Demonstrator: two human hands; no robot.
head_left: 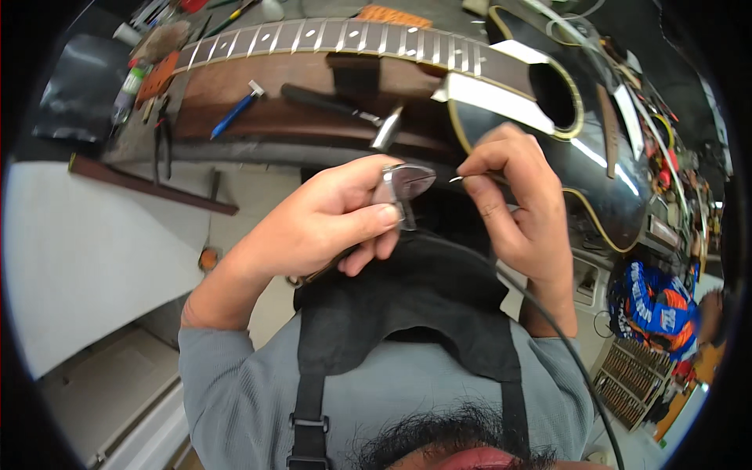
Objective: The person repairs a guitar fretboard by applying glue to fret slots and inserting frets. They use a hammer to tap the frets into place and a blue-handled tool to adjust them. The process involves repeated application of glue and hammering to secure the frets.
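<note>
My left hand (329,215) is closed around a plier-like tool with a broad, shiny metal head (413,182); the palm and fingers hide most of its handles. Just right of that head, my right hand (521,196) pinches a short, thin piece of metal wire (456,179) between thumb and forefinger. The wire's tip points at the tool, with a small gap between them. Beyond both hands lies a black guitar body (583,160) with cream edging. Its fretboard (313,37) stretches to the left, with metal frets and pale inlays.
On the bench lie a hammer (386,130), a blue-handled tool (235,112) and black-handled pliers (162,141). A white panel (94,258) stands at left. A cable (564,337) runs past my right arm. At far right is another person in a blue and orange top (658,309).
</note>
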